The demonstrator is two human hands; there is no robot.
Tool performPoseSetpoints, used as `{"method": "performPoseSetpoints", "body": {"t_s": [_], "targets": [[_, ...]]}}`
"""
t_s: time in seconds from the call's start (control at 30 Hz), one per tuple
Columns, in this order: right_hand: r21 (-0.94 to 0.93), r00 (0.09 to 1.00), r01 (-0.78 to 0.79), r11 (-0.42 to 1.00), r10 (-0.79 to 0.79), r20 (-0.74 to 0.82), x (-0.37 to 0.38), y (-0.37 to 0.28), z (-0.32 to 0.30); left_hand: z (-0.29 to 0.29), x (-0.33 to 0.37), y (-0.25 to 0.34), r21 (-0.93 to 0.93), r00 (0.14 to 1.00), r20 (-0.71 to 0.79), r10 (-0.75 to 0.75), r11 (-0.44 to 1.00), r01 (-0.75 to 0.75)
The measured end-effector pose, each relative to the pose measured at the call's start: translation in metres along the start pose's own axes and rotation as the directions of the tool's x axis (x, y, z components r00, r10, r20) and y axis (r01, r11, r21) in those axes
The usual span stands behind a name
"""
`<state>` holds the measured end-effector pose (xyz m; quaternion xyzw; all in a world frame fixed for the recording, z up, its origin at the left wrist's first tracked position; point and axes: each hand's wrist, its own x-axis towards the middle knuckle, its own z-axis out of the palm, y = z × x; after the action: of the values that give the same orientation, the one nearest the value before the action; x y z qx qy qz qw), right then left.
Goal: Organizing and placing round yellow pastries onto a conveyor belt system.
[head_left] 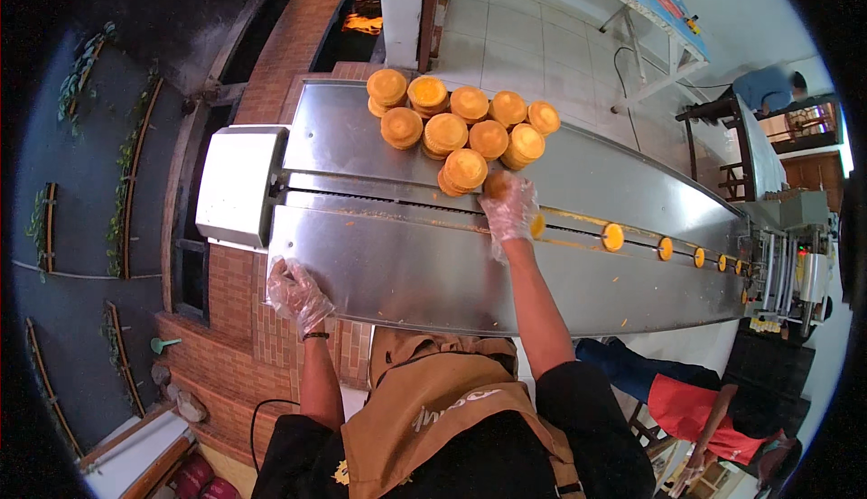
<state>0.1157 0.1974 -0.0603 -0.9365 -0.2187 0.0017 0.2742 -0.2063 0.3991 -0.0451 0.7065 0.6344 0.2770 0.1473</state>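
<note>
My right hand point(511, 210), in a clear plastic glove, is closed on a round brown wafer point(496, 184) beside the front stack. Whether more wafers lie under it is hidden. Several stacks of round golden wafers point(445, 133) stand grouped on the far side of the steel conveyor table point(388, 260). A single wafer point(537, 226) lies on the belt just right of my right wrist, partly covered by it. My left hand point(300, 295), gloved too, rests at the table's near left corner with its fingers loosely bent and nothing seen in them.
More single wafers point(613, 237) sit spaced along the belt toward a machine with rollers point(787, 269) at the right end. A white metal housing point(239, 185) covers the left end. A person in a red shirt point(700, 416) is at the lower right. Crumbs dot the steel.
</note>
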Motion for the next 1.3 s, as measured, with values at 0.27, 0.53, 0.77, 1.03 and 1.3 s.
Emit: {"method": "performPoseSetpoints", "body": {"t_s": [0.27, 0.53, 0.77, 1.03, 1.3], "targets": [[0.418, 0.991, 0.114, 0.901, -0.133, 0.017, -0.059, -0.016, -0.001, 0.000, 0.002, 0.007, 0.029, 0.997, -0.065, 0.037, 0.999, -0.035], [0.327, 0.991, -0.052, 0.944, 0.088, -0.098, -0.005, 0.030, -0.011, 0.000, 0.001, 0.001, 0.026, 0.994, -0.089, 0.063, 0.998, -0.061], [-0.130, 0.954, -0.232, 0.964, 0.252, 0.161, 0.093, -0.034, -0.070, -0.001, -0.001, 0.001, 0.052, 0.999, -0.034, -0.018, 0.998, 0.020], [-0.009, 0.981, -0.181, 0.984, 0.181, 0.065, 0.043, -0.014, -0.063, -0.003, 0.000, 0.004, 0.042, 0.997, -0.054, 0.061, 0.997, -0.059], [0.143, 0.972, -0.026, 0.989, 0.058, -0.227, -0.068, 0.052, -0.007, 0.003, 0.001, 0.005, 0.049, 0.999, -0.020, 0.027, 0.998, -0.026]]}}
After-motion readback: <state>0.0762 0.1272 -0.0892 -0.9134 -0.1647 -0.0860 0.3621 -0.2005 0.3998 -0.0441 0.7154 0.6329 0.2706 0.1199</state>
